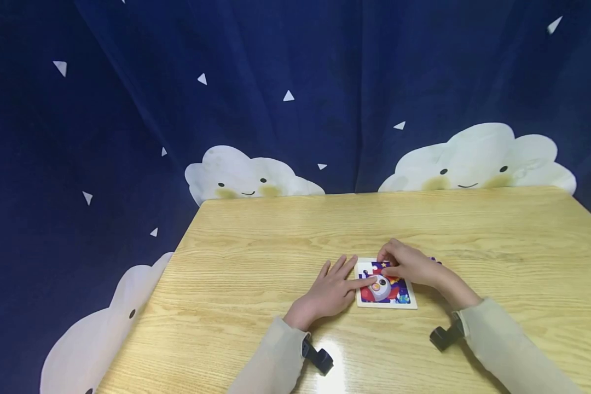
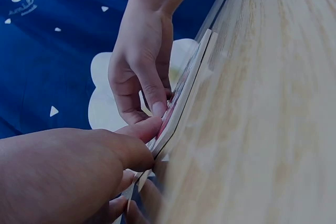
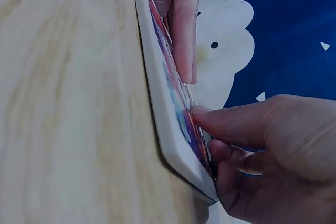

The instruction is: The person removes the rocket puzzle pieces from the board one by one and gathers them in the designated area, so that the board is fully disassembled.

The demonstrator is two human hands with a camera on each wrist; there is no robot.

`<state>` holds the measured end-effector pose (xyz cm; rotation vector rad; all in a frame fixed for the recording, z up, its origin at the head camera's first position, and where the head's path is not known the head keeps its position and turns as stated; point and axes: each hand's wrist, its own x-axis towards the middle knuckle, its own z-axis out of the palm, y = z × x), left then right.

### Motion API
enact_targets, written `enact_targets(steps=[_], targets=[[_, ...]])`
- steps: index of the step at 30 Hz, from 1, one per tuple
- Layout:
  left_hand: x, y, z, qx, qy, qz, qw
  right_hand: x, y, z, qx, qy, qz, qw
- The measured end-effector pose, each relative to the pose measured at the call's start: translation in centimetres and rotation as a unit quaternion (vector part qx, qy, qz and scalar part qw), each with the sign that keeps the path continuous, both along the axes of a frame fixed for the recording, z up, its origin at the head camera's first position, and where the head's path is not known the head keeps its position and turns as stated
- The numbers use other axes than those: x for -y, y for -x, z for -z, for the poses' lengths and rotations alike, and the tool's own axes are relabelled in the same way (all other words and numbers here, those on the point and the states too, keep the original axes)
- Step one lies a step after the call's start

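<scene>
Puzzle (image 1: pixel 385 290), square, white-rimmed, with a penguin-like figure on purple, flat on a yellow wood-grain table (image 1: pixel 256 246). Left hand (image 1: pixel 331 290): fingers extended and spread, index fingertip on the printed face, nothing grasped. Right hand (image 1: pixel 413 266): thumb and fingers bent over the upper-right part; whether they pinch anything cannot be told.

head: high, forward-down, farther | left wrist, right wrist: low, close, facing inward | wrists share: puzzle (image 1: pixel 385 294)
</scene>
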<state>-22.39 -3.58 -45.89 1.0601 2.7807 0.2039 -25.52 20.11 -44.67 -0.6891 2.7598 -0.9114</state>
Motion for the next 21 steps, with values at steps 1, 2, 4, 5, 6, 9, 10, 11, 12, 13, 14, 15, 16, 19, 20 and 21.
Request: enact_targets(steps=[1,2,4,5,6,9,10,11,12,13,14,15,16,19,20,21], targets=[[0.0,0.0,0.0,0.001,0.000,0.000,1.0000,0.0,0.0,0.0,-0.001,0.001,-0.003,1.000],[0.0,0.0,-0.1,0.002,0.000,-0.001,1.0000,0.0,0.0,0.1,-0.002,0.003,-0.005,1.000],[0.0,0.0,-0.1,0.004,-0.001,-0.002,1.0000,-0.1,0.0,0.2,-0.004,0.009,-0.010,1.000],[0.0,-0.1,-0.2,0.004,0.000,-0.002,1.0000,-0.1,0.0,0.2,-0.004,0.013,-0.012,1.000],[0.0,-0.1,-0.2,0.004,0.001,-0.004,1.0000,-0.1,0.0,0.3,-0.004,0.017,-0.014,1.000],[0.0,-0.1,-0.3,0.002,0.002,-0.004,1.0000,-0.2,0.0,0.4,-0.008,0.027,-0.017,0.999],[0.0,-0.1,-0.3,0.001,0.002,-0.004,1.0000,-0.2,0.0,0.4,-0.008,0.030,-0.016,0.999],[0.0,0.0,-0.3,0.000,0.003,-0.004,1.0000,-0.2,-0.1,0.5,-0.011,0.034,-0.017,0.999],[0.0,0.0,-0.3,0.000,0.002,-0.003,1.0000,-0.2,-0.1,0.6,-0.012,0.036,-0.014,0.999],[0.0,0.0,-0.2,-0.002,0.003,-0.003,1.0000,-0.2,-0.2,0.6,-0.014,0.038,-0.013,0.999],[0.0,0.0,-0.2,-0.002,0.003,-0.003,1.0000,-0.2,-0.2,0.7,-0.016,0.042,-0.010,0.999],[0.0,0.0,-0.2,-0.002,0.002,-0.003,1.0000,-0.2,-0.3,0.8,-0.017,0.043,-0.007,0.999],[0.0,0.0,-0.2,-0.003,0.002,-0.003,1.0000,-0.2,-0.4,0.8,-0.020,0.046,-0.004,0.999],[0.0,0.0,-0.1,-0.004,0.003,-0.002,1.0000,-0.2,-0.6,1.0,-0.030,0.054,0.000,0.998],[0.0,0.0,-0.1,-0.003,0.002,-0.002,1.0000,-0.2,-0.7,1.1,-0.035,0.057,0.002,0.998],[0.0,0.0,-0.1,-0.004,0.002,-0.001,1.0000,-0.2,-0.7,1.1,-0.039,0.058,0.003,0.998]])
